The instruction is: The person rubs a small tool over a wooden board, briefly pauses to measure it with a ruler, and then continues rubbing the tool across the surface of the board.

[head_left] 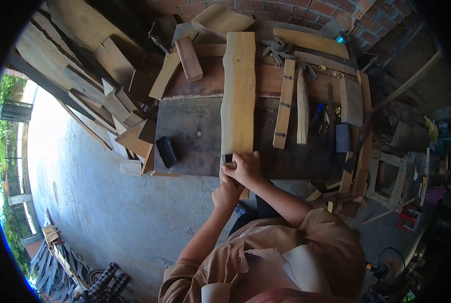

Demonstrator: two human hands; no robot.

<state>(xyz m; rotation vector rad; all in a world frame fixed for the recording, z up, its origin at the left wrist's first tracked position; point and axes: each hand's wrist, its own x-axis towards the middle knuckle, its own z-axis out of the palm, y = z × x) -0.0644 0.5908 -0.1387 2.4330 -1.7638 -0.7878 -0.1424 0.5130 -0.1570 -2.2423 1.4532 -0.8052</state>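
A long pale wooden board [239, 91] with one wavy edge lies lengthwise across the dark workbench [190, 121], its near end at the bench's front edge. My right hand [246, 167] is closed over that near end, beside a small black patch or piece [229, 158] that I cannot identify. Just below, my left hand [226, 193] is closed at the board's end, close against the right hand. The fingers hide what lies between them. To the right are a narrow wooden strip with dark marks [284, 103] and a tapered pale stick [302, 106].
A black tray-like object [166, 152] sits on the bench's left side. A reddish wood block [189, 59], a metal clamp-like part [278, 50], a blue-grey block [343, 138] and a blue marker [317, 113] lie around. Boards [79, 76] lean at left; concrete floor [99, 202] lies below.
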